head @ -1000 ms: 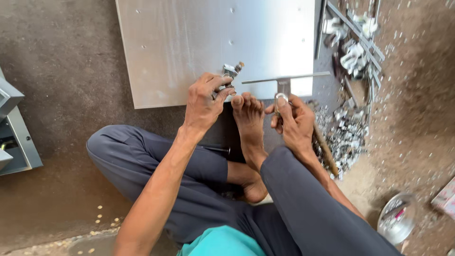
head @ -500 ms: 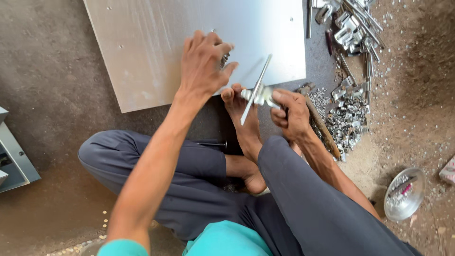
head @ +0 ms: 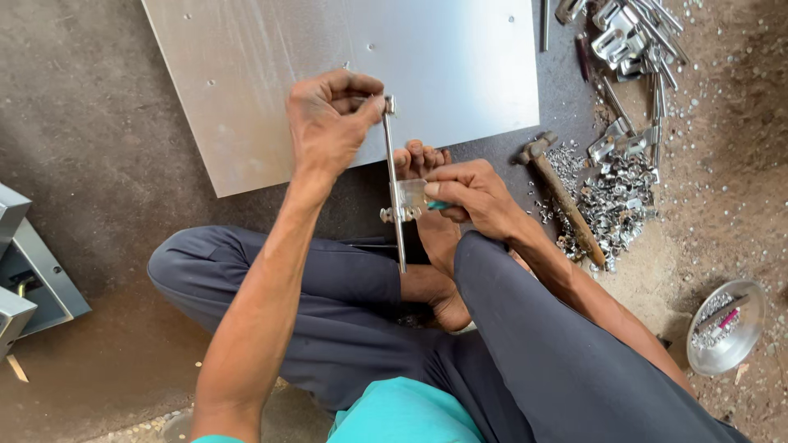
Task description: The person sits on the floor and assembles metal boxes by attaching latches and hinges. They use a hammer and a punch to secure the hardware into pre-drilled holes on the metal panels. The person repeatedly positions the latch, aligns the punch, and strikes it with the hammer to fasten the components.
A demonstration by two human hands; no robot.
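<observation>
I sit cross-legged on the ground over a flat metal sheet (head: pixel 271 74). My left hand (head: pixel 328 119) pinches the top end of a thin metal rod (head: pixel 395 189) that stands nearly upright in front of my bare foot (head: pixel 431 221). My right hand (head: pixel 472 197) grips a small shiny bracket (head: pixel 408 201) fitted around the rod at mid-length, with a green-tipped bit showing at my fingers. The rod's lower end hangs over my trouser leg.
A wooden-handled hammer (head: pixel 562 201) lies to the right beside a heap of small shiny metal fittings (head: pixel 616 189). More metal latches (head: pixel 628 37) lie at top right. A round steel bowl (head: pixel 726 324) of small parts sits at lower right. A grey metal box (head: pixel 29 279) is at left.
My left hand moved from the sheet to the rod's top end. The rod turned from slanted to nearly upright. My right hand slid down, holding the bracket on it.
</observation>
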